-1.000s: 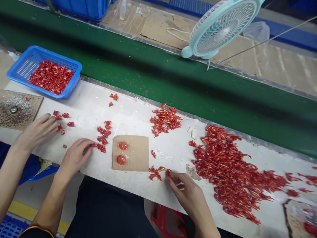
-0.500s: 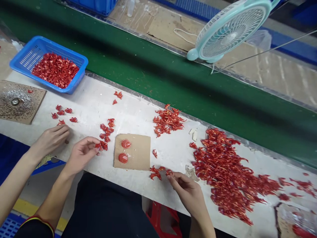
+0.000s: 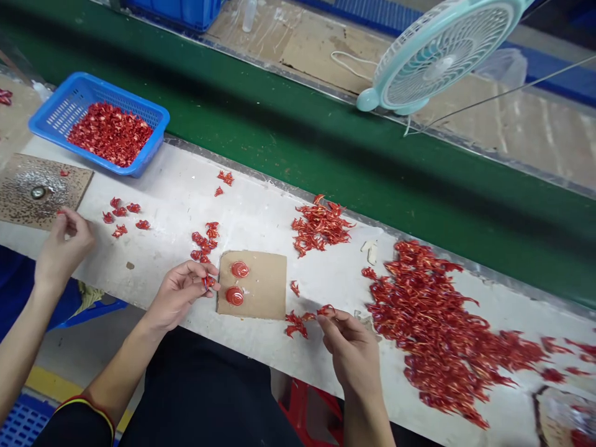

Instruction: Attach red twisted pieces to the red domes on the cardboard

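Note:
Between the thumb and fingers of my left hand is a small shiny red piece, just left of a cardboard square. On that cardboard sit two round red glossy blobs. My right hand pinches a red spiky piece above the table, right of the cardboard. Beside it lie a few loose red spiky pieces. A short row of small red pieces lies beyond my left hand. The exact kind of these parts is too small to tell.
A co-worker's hand is at the left, near a stained cardboard sheet. Beyond stands a blue basket of red bits. A large red pile spreads at right, a smaller heap behind. A fan stands past the green belt.
My left hand has moved right, toward the cardboard, with the red piece in it. My right hand has lifted its piece slightly. The co-worker's hand has shifted left and away from the loose pieces.

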Available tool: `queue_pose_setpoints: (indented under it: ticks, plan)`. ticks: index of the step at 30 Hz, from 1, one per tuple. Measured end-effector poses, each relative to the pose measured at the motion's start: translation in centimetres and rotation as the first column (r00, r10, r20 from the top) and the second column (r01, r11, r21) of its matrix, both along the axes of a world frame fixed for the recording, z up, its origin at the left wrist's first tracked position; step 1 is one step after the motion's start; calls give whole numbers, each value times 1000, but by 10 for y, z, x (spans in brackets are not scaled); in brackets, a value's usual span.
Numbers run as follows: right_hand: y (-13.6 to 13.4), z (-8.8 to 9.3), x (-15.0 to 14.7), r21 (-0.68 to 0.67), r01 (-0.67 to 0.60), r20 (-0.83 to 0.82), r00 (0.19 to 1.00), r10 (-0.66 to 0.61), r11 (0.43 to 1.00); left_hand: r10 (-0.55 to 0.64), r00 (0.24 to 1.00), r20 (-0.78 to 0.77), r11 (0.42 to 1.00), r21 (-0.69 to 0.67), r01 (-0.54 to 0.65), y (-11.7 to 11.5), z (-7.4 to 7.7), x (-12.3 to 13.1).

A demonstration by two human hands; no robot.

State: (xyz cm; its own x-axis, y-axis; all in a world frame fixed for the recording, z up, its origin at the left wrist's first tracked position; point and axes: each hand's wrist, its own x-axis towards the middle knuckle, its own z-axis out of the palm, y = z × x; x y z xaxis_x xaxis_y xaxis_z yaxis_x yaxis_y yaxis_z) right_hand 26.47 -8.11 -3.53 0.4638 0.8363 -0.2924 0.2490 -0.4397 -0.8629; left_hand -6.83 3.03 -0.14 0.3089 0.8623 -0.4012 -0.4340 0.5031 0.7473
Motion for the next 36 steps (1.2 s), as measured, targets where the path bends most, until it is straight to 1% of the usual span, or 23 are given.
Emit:
queue_pose_setpoints:
  ticks: [1, 3, 5, 11, 13, 16, 18, 20, 22, 25, 32, 34, 36]
  plan:
    - [0, -1, -2, -17, 39, -85, 996, -40, 999, 0, 1000, 8, 1000, 13, 0, 0, 1, 0]
    - [2, -1, -6, -68, 109, -245, 962, -123, 992, 11, 1000, 11, 998, 54, -12, 1, 3, 1]
    - [4, 1, -9, -89, 131, -326, 933, -153, 987, 32, 999, -11, 996, 82, -31, 1, 6, 2]
    - [11, 9, -9, -112, 171, -502, 840, -205, 979, 25, 993, -120, 998, 56, -18, 2, 6, 8]
    - [12, 12, -8, -134, 170, -568, 794, -216, 976, 48, 988, -148, 998, 55, -40, 2, 5, 9]
    - [14, 16, -9, -162, 181, -660, 710, -243, 970, 52, 982, -184, 997, 58, -42, 1, 3, 12]
    - [16, 17, -10, -146, 199, -701, 670, -243, 969, 54, 975, -215, 998, 53, -44, 0, 3, 13]
    - [19, 19, -13, -110, 205, -728, 649, -219, 973, 65, 970, -233, 998, 39, -57, -1, 2, 15]
    - [22, 20, -15, -83, 189, -750, 634, -186, 978, 64, 974, -217, 998, 20, -61, -2, 1, 17]
    - [29, 21, -19, -59, 150, -762, 631, -142, 987, 54, 983, -177, 999, 11, -52, -4, 2, 19]
    - [53, 23, -33, -25, 16, -718, 695, -29, 1000, -3, 984, -178, 998, 55, 14, -7, 8, 21]
    - [63, 23, -38, -13, -48, -696, 718, 26, 999, -11, 981, -195, 998, 55, 22, -8, 7, 19]
    - [76, 24, -42, -14, -146, -655, 749, 101, 989, -24, 977, -212, 998, 44, 34, -10, 6, 18]
